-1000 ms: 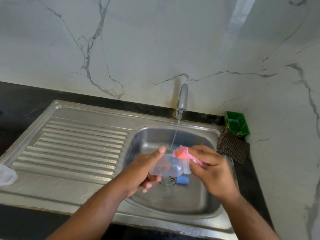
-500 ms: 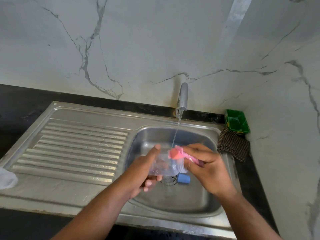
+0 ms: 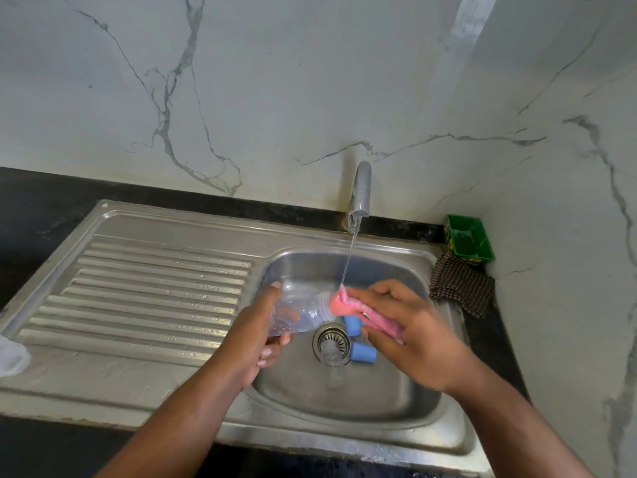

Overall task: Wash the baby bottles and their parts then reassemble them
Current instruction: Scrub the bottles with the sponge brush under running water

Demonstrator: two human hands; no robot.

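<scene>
One bottle (image 3: 296,313) was gripped by the left hand (image 3: 250,343), one pink cloth (image 3: 346,304) by the right hand (image 3: 417,336); two blue caps (image 3: 363,353) were seen in the sink (image 3: 344,405).

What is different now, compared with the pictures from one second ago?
The left hand drew the clear baby bottle leftward, away from the right hand, uncovering a second blue cap in the sink. Unchanged: both grips, the pink cloth at the bottle's mouth under the running water.
</scene>
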